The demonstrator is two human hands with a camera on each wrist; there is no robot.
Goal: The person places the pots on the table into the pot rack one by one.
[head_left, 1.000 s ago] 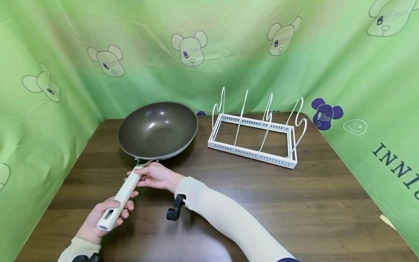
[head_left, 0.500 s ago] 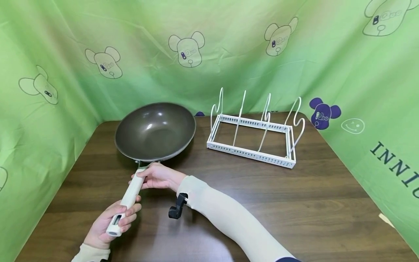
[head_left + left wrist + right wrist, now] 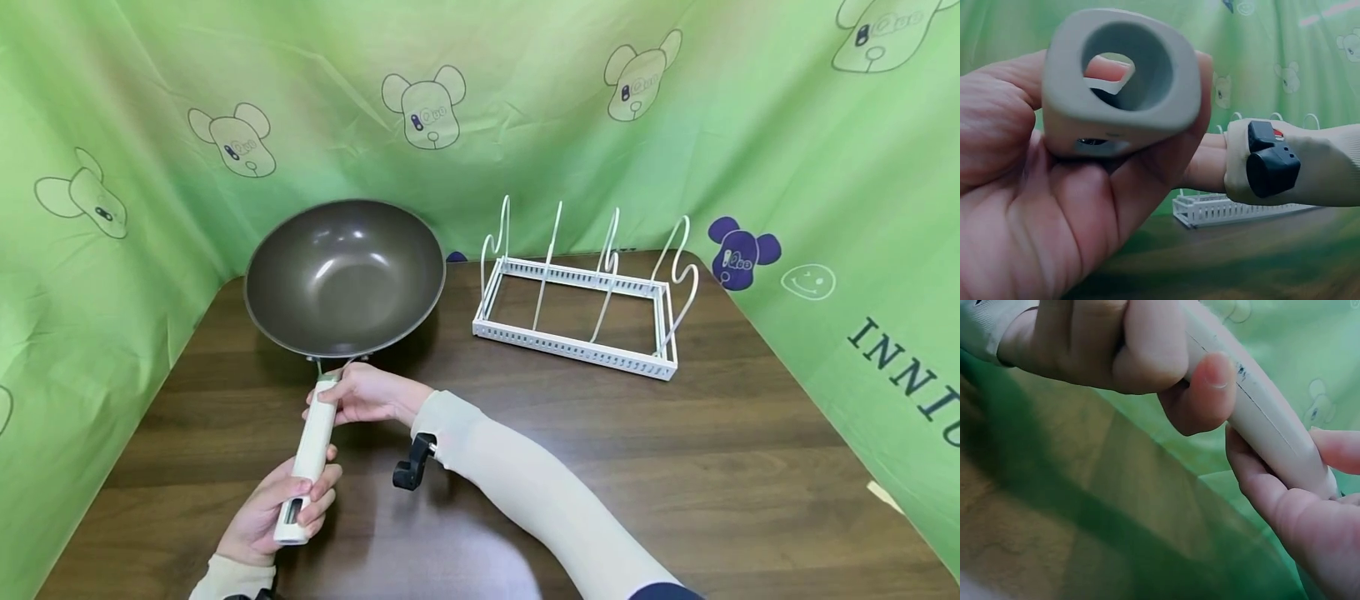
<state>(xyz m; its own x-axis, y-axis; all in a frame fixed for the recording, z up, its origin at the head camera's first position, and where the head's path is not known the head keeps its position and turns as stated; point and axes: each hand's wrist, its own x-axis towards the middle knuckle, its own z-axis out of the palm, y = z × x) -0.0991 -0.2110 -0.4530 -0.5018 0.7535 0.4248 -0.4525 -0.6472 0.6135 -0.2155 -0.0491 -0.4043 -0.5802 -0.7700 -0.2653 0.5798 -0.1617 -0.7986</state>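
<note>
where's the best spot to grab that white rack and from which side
Take the white rack by a long rail of its base frame, coming from above on the near side. The rail is straight and bare, while the thin upright wire dividers crowd the middle and would likely flex.

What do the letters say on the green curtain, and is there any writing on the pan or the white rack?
"INNI" on the green curtain, at the right edge; the picture cuts the word off there.
Small marks on the bear drawings: too small to read.
Pan, its handle and white rack: no writing shows.
</note>
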